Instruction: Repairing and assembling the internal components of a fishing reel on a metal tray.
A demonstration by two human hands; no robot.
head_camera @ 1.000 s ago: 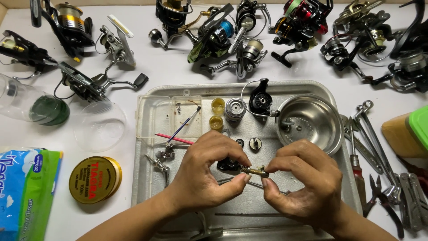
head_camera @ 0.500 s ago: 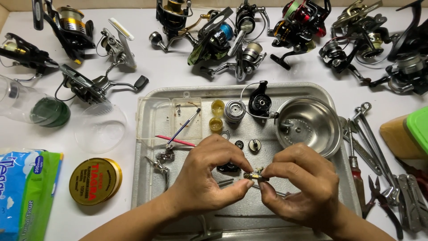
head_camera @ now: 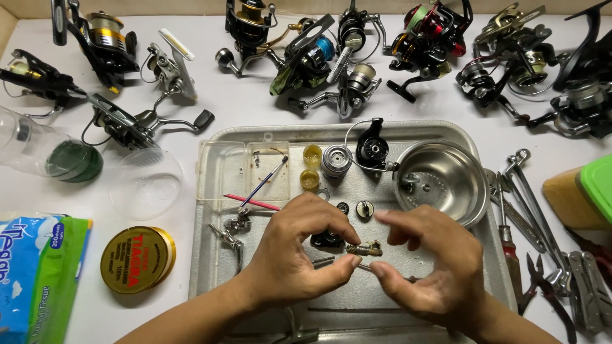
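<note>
The left hand [head_camera: 293,255] curls with thumb and forefinger pinching one end of a small brass-coloured shaft part [head_camera: 364,250], a short, ridged metal piece with a greasy sheen. The right hand [head_camera: 433,267] sits just beside it with fingers loosely spread and open; its forefinger and thumb frame the part's other end, and whether they touch it I cannot tell. The part hangs between both hands, just above the floor of a dull, scratched metal tray [head_camera: 217,255]. Directly behind it lies a black plastic reel piece [head_camera: 327,240]. Farther back on the tray stands a shiny round steel bowl [head_camera: 446,181]. Well beyond the tray, spinning reels [head_camera: 306,60] crowd the white tabletop.
</note>
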